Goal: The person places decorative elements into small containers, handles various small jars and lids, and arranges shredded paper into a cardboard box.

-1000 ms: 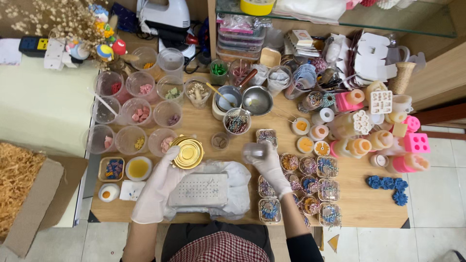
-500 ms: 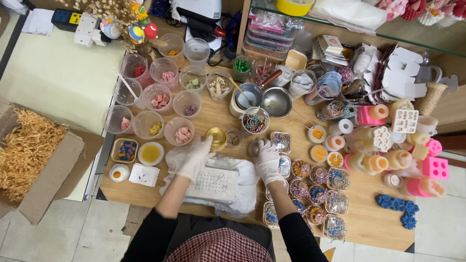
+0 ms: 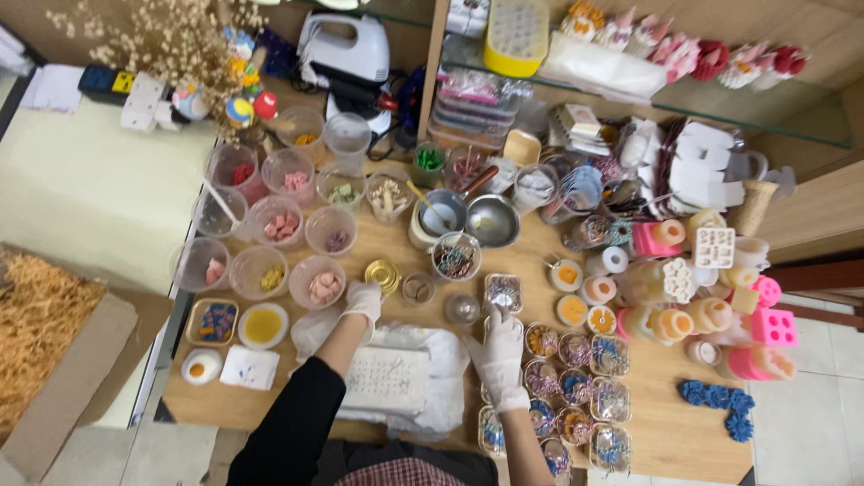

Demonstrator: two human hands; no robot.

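White-gloved hands, left (image 3: pixel 362 301) seemingly open by gold tin (image 3: pixel 382 274); right (image 3: pixel 498 353) open, containers crowding.

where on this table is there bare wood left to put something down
The widest bare wood lies at the near right, between the clear bead boxes and the blue flower pieces. A thinner strip runs along the near left edge below the white napkin. Around both gloved hands, left hand and right hand, and farther back, cups and moulds crowd together.
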